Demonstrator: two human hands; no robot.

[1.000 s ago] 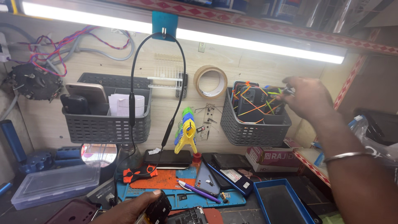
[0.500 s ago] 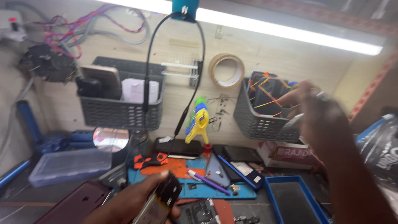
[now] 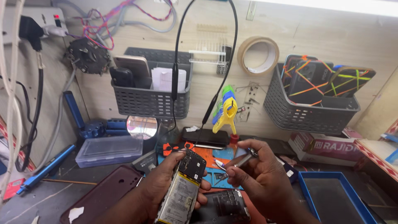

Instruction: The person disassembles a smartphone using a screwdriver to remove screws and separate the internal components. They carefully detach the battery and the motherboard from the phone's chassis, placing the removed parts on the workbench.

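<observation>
Vs 0.5 s ago: right hand (image 3: 259,174) has come down from the right wall basket to lower centre of frame, now pinching slim metal tweezers (image 3: 236,161) w/ tip aimed at the opened phone (image 3: 184,188); left hand (image 3: 166,186) has lifted that phone higher, fingers wrapped round its sides, back off, battery & board showing. Containers: grey basket (image 3: 151,101) upper-centre left holds phones + white paper; grey basket (image 3: 309,112) at right holds phones strapped w/ coloured rubber bands; clear lidded box (image 3: 110,149) at left, contents unclear; blue tray (image 3: 338,199) lower right. Room: worktop (image 3: 45,199) crowded round the hands, maroon phone cover (image 3: 101,193) lower left, another phone part (image 3: 226,203) just under the hands; barest stretch is far lower left.
</observation>
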